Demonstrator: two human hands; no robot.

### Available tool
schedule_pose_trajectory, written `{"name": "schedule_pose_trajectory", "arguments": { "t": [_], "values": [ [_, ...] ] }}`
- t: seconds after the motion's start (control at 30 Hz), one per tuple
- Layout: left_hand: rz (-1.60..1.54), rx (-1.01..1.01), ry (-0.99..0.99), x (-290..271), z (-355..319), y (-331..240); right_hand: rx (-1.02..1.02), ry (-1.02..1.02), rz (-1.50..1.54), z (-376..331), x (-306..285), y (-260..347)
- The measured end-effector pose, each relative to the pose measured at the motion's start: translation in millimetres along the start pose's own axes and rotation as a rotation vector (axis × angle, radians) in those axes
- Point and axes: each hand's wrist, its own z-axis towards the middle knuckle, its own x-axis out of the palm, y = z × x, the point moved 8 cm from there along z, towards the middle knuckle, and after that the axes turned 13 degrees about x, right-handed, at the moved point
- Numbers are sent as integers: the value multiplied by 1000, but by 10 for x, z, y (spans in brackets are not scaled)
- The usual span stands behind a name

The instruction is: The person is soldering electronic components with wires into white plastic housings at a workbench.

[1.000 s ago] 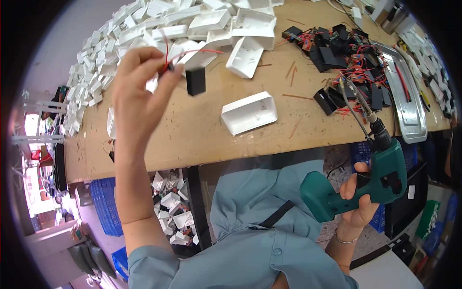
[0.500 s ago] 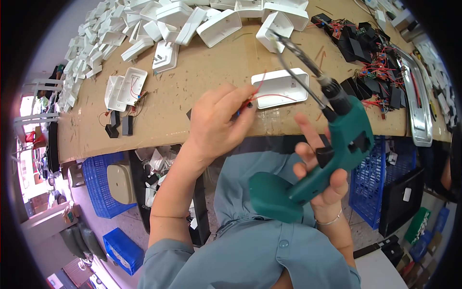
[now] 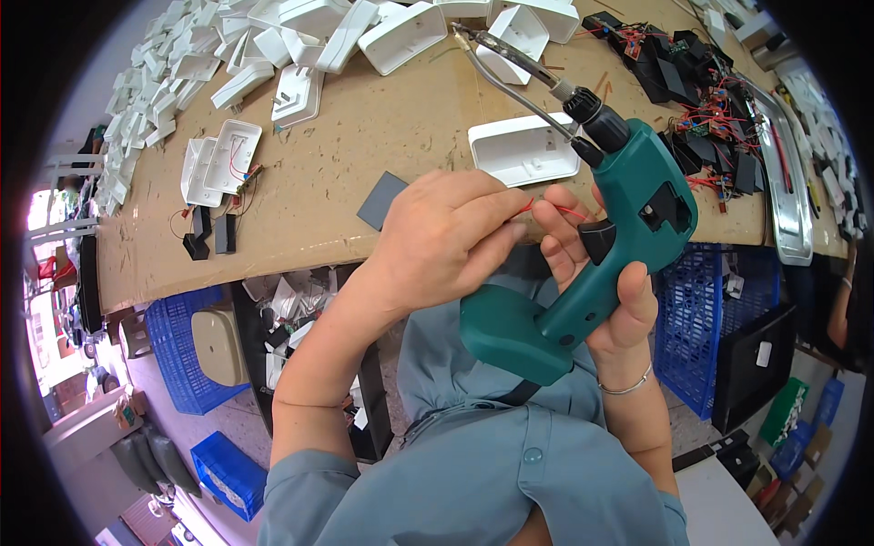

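My right hand [image 3: 628, 314] is wrapped round the handle of a green pistol-shaped soldering gun [image 3: 628, 209], whose metal tip and thin feed tube point up and to the left. Red wire [image 3: 572, 212] runs between that hand's fingertips and my left hand [image 3: 442, 232], which is closed in a pinch on it. Whatever else the left fingers may hold is hidden. Just beyond them lies an open white plastic housing [image 3: 496, 164], partly behind the gun. A dark grey flat square piece [image 3: 381, 202] rests on the table beside my left hand.
White housings [image 3: 196, 65] are heaped at the far left, with a pronged plug housing [image 3: 299, 98] nearer. Black parts with red wires [image 3: 669, 82] lie at right beside a metal tray [image 3: 794, 227]. Two black blocks [image 3: 225, 234] sit at left. Blue baskets [image 3: 687, 318] stand below the table edge.
My left hand has moved right, carrying the red wire to my right fingertips. The soldering gun has shifted up and left. The grey square piece has come more into sight.
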Motion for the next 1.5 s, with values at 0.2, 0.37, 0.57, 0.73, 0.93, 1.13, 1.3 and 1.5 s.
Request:
{"name": "schedule_pose_trajectory", "arguments": {
  "t": [0.2,0.37,0.57,0.73,0.93,1.13,1.3,1.5],
  "values": [
    [-46,-13,-118,-27,72,-7,11,13,-14,20,-32,32],
    [-87,-133,-145,24,66,78,-18,7,4,15,-80,107],
    [-187,-373,-144,53,22,189,-123,-65,-28,-38,-303,287],
    [-134,-363,-150,87,11,228,-133,-67,-40,-53,-367,313],
    [104,-85,-30,110,149,46,-142,-144,25,47,-359,281],
    [90,-200,4,135,171,61,-74,-122,-38,120,-330,276],
    [167,-214,-14,161,150,86,-70,-116,-42,126,-322,281],
    [348,-81,-63,221,137,36,-107,-97,-127,-50,-363,389]
  ]
}}
